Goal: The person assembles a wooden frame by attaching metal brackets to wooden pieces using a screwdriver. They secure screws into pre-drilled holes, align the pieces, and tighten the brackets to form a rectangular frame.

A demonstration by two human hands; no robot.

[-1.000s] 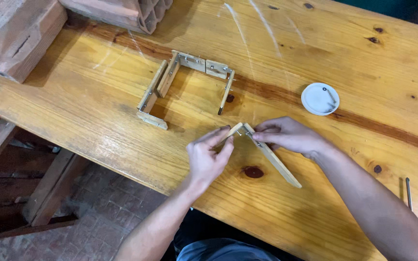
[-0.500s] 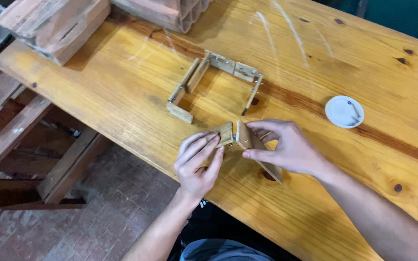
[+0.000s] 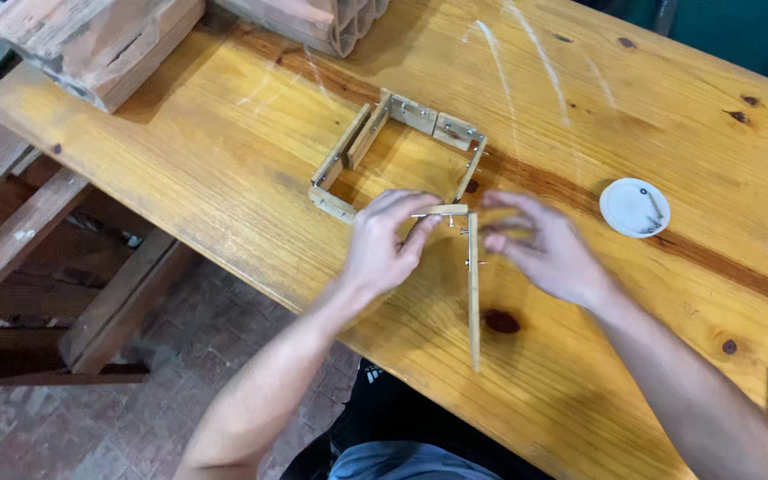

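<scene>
On the wooden table (image 3: 224, 160), long wood strip (image 3: 474, 293) runs toward the person, short strip (image 3: 442, 211) lies crosswise at its far end. Left hand (image 3: 384, 240) pinches the short strip; right hand (image 3: 544, 249), fingers loosely curled, touches the long strip.

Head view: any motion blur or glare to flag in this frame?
Head view: right hand is smeared by motion blur at the fingers; left hand and the long wooden strip are sharper. Soft sheen streaks on the varnished table; no blown-out glare. The white lid reads clearly.

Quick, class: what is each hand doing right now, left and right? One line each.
Left hand: fingers closed on the short wooden strip.
Right hand: blurred, at the top of the long wooden strip; grip cannot be told.
</scene>
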